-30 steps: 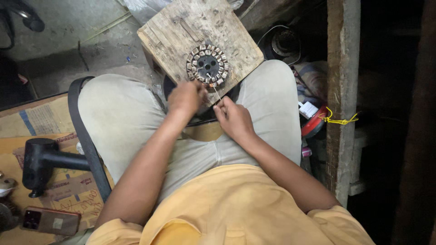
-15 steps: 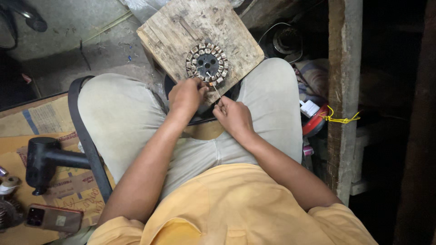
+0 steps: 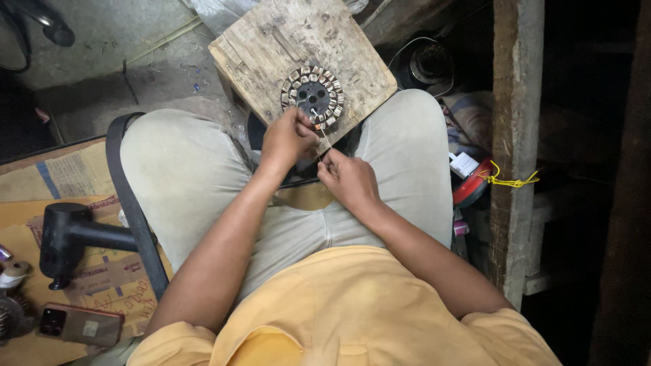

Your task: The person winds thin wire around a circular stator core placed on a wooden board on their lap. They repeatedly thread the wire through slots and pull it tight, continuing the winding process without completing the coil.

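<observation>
Stator [image 3: 312, 98]: round, ringed with wound coils, lying on the wooden block [image 3: 271, 47] between your knees, as it did a second ago.
Left hand [image 3: 288, 137]: at the stator's near edge, fingertips pressed together on a thin wire [image 3: 325, 139].
Right hand [image 3: 349, 179]: now drawn slightly back from the stator, pinching the same wire, which runs taut between both hands.
Black tool [image 3: 71, 237]: well left of the stator, on cardboard, untouched.

The stator [image 3: 312, 98] lies on the wood block [image 3: 271, 47]. Both hands sit just nearer the person than the block, left hand [image 3: 288, 137] left of right hand [image 3: 347, 179]. Far left of the block lie a hammer [image 3: 74, 234] and phone [image 3: 80, 324].
</observation>
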